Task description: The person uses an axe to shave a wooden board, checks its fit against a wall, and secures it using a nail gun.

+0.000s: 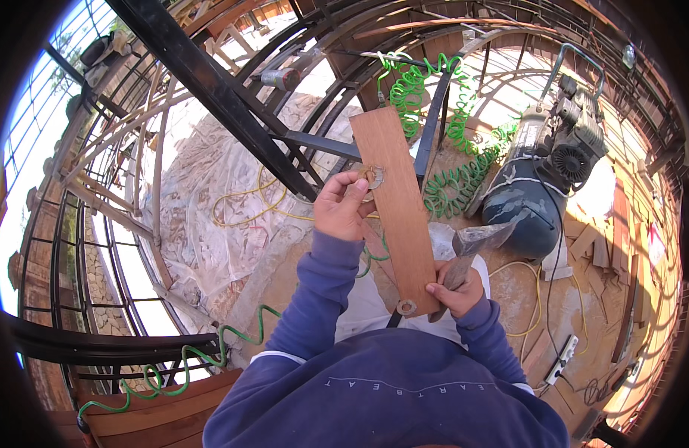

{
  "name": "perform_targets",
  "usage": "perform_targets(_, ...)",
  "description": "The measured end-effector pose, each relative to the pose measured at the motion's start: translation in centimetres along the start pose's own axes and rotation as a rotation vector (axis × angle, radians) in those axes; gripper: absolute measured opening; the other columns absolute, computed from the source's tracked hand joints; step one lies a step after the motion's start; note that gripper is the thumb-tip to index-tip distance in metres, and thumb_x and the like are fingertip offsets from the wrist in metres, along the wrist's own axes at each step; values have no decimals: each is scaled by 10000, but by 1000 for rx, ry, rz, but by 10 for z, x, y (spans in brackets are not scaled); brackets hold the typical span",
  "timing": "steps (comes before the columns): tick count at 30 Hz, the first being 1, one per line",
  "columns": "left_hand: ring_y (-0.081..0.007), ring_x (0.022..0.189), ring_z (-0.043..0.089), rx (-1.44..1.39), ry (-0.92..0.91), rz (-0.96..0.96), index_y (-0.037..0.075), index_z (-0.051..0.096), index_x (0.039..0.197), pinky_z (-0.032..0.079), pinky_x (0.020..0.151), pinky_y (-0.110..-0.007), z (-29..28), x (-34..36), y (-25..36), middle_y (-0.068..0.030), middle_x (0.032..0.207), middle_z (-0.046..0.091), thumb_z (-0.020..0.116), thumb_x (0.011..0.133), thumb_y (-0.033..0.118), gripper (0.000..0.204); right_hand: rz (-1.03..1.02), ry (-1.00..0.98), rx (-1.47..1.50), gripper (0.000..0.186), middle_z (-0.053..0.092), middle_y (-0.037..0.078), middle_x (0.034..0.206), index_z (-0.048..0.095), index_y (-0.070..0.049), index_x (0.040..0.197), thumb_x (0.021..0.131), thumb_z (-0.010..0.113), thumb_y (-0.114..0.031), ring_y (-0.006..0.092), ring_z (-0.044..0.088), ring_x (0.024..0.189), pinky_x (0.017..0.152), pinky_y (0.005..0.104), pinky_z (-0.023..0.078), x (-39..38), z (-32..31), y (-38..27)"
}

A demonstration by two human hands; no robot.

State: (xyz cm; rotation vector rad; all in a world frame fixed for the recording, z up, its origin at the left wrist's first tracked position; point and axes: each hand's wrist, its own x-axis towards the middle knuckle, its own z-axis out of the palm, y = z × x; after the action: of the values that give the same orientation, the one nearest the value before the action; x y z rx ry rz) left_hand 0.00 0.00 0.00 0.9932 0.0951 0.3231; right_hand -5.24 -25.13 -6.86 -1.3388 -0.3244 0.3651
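A flat reddish-brown wooden board (395,209) slants in front of my chest. My left hand (343,205) is closed in a pinch at its left edge, on a small ring-shaped piece (376,178) that lies against the board's face; its exact kind is unclear. At the board's lower end, my right hand (458,290) is closed, thumb on the wood. That same hand also grips the handle of a hatchet-like tool (480,239), its dusty flared head pointing up and right. Another small ring (406,307) shows at the board's lower left corner.
An air compressor (527,201) stands on the right, near a coiled green hose (456,179). Dark metal beams (217,93) cross at upper left, above plastic sheeting (217,164). Yellow cord (247,198) trails on the floor; a power strip (562,360) and wood offcuts (602,250) lie right.
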Motion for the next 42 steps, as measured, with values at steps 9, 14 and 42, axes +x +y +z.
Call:
perform_targets(9, -161, 864, 659, 215, 157, 29, 19, 565, 1008, 604, 726, -362, 2, -9, -1, -63, 965, 656, 640, 937, 72, 116, 87, 48, -271, 172, 657, 93, 903, 570, -17, 833, 800, 738, -38, 138, 580, 806, 748, 302, 480, -2, 3, 2)
perform_targets(14, -181, 866, 674, -81, 10, -63, 12, 574, 1046, 606, 712, -358, -3, -8, 1, -86, 983, 662, 641, 946, 130, 169, -10, 46, -132, 223, 587, -16, 774, 611, -6, 933, 799, 767, -94, 70, 517, 707, 642, 251, 445, 4, -4, 16)
perform_targets(42, -311, 1067, 634, -328, 500, -141, 11, 485, 1236, 578, 906, -490, -54, 72, -104, -153, 1154, 603, 633, 925, 68, 349, -66, 110, -1302, 646, 638, 282, 963, 245, -183, 1521, 939, 523, -151, 460, 616, 877, 760, 528, 481, 97, -38, -51)
